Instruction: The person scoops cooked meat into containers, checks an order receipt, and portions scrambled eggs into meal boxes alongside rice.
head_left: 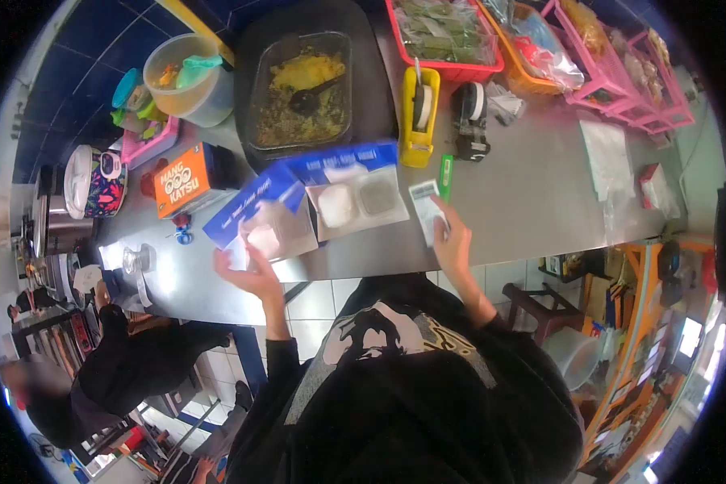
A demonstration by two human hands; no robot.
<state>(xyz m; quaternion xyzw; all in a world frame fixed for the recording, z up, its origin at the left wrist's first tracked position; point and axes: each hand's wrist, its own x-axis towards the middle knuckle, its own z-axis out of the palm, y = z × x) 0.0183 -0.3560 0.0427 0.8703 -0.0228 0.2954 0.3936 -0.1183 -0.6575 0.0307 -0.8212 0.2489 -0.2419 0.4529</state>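
Observation:
Two blue-and-white lunch boxes with raised lids lie side by side at the steel table's front edge. My left hand [254,276] grips the front corner of the left lunch box [294,234], which is smeared by motion and holds something white. In the right lunch box [327,232], a white mound like rice [336,205] sits beside a clear-lidded compartment [377,196]. My right hand [453,238] pinches a small white printed packet or card [424,208] just right of that box. A green strip-like item [446,177] lies beyond my right fingers.
Behind the boxes stands a glass tray [348,97] of yellow food with a black spoon. Yellow [419,121] and black [470,121] tape dispensers, baskets [492,68], an orange carton [187,181] and blue scissors [184,231] surround the work area. Another person [129,363] is at left.

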